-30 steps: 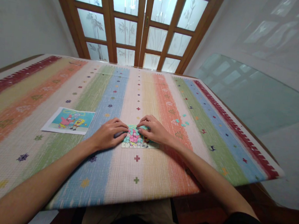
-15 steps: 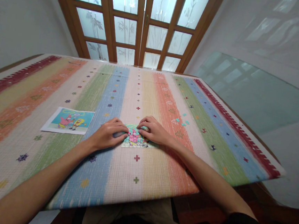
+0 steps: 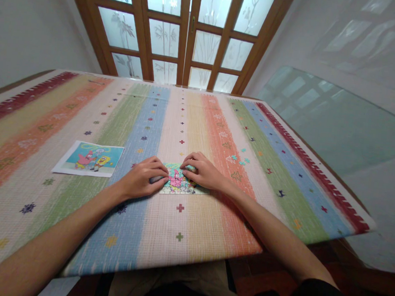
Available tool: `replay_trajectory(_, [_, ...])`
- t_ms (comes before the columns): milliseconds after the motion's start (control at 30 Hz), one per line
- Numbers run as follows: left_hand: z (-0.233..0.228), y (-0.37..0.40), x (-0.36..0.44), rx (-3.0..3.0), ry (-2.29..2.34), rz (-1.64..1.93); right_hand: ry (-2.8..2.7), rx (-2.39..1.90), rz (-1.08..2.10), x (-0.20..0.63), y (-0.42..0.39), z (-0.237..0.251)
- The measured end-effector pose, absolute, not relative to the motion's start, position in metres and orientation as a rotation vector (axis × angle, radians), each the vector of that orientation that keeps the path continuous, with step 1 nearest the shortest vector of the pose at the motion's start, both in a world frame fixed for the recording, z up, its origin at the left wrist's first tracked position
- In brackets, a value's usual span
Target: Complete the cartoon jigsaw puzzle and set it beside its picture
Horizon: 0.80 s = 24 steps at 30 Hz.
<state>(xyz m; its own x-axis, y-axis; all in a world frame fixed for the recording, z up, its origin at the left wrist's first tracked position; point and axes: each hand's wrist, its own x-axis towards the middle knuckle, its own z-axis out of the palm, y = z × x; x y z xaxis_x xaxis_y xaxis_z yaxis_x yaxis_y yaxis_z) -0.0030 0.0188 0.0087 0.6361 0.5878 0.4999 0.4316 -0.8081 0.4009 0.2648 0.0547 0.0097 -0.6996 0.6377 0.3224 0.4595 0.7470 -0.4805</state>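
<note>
A small jigsaw puzzle (image 3: 177, 183) with a pink cartoon figure lies on the striped tablecloth in front of me, largely assembled. My left hand (image 3: 146, 176) is at its left edge, fingers bent and thumb below them, holding that edge. Over the upper right part rests my right hand (image 3: 204, 170), its fingertips and thumb pinched close together on the puzzle. Whatever sits between those fingertips is too small to make out. The right hand covers some of the puzzle's right side. Several loose turquoise puzzle pieces (image 3: 242, 161) lie beyond it to the right.
A printed picture (image 3: 91, 159) of cartoon figures lies left of my left hand. The striped tablecloth (image 3: 162, 237) covers the table, whose front edge is close to my body. Wooden doors (image 3: 184, 36) with frosted panes stand behind; a glass panel (image 3: 331, 118) leans at right.
The view has shifted very slightly. Both hands stay at the puzzle in nearly the same pose, and the loose pieces and printed picture have not moved on the cloth.
</note>
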Motion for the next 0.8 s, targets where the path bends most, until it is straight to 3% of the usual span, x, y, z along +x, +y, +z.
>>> replay_trajectory(567, [0.007, 0.018, 0.0, 2.541, 1.013, 0.846, -2.484, -0.876, 0.493, 0.268, 0.053, 0.014])
replay_trajectory(800, [0.007, 0.017, 0.0, 2.583, 0.994, 0.895, -2.354, -1.061, 0.369, 0.326, 0.072, 0.021])
